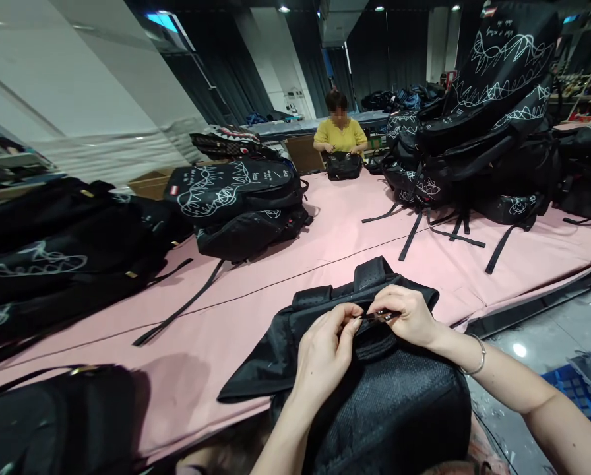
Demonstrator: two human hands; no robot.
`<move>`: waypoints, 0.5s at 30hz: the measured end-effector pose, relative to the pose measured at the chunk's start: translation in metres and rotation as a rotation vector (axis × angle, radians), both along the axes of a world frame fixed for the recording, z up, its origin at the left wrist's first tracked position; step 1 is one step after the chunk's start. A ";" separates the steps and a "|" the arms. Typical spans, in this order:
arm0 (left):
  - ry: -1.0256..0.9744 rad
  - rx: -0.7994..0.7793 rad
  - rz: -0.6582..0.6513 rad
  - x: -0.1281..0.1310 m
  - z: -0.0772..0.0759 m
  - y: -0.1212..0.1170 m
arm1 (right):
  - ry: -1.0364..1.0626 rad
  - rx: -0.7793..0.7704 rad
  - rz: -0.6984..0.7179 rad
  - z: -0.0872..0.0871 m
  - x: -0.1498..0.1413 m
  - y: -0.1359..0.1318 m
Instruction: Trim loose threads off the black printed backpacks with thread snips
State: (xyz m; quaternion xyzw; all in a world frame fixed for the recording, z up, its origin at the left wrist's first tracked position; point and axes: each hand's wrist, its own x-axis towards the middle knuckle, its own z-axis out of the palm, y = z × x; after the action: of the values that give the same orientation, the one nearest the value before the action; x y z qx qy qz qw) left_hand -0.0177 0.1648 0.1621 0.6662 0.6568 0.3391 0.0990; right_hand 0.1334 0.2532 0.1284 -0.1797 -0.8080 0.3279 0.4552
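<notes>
A black backpack point(374, 402) lies in front of me at the near edge of the pink table point(325, 231), mesh back panel up. My left hand point(325, 353) pinches the fabric near the top of the backpack, fingers closed. My right hand point(409, 316) pinches a small dark strap or zipper piece point(377, 316) at the same spot, right beside the left fingertips. A bracelet sits on my right wrist.
Piles of black backpacks with white line prints stand at left point(53, 257), centre point(241, 198) and right point(478, 119). Loose straps trail over the table. A person in a yellow shirt point(340, 135) works on a black bag at the far end. Shiny floor and a blue crate point(582, 392) are at right.
</notes>
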 end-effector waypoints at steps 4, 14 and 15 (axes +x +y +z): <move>-0.081 0.034 -0.043 -0.004 -0.003 0.000 | -0.005 -0.202 -0.055 0.007 -0.005 -0.004; -0.098 0.017 -0.041 -0.006 -0.005 0.001 | 0.019 -0.373 -0.053 0.011 -0.012 -0.002; -0.087 0.026 -0.044 -0.006 -0.004 0.002 | 0.017 -0.360 -0.058 0.012 -0.012 -0.002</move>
State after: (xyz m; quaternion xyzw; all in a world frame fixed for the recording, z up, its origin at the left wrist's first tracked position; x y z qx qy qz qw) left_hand -0.0233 0.1663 0.1581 0.6663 0.6329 0.3738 0.1261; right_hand 0.1211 0.2509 0.1402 -0.2790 -0.7268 0.4555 0.4318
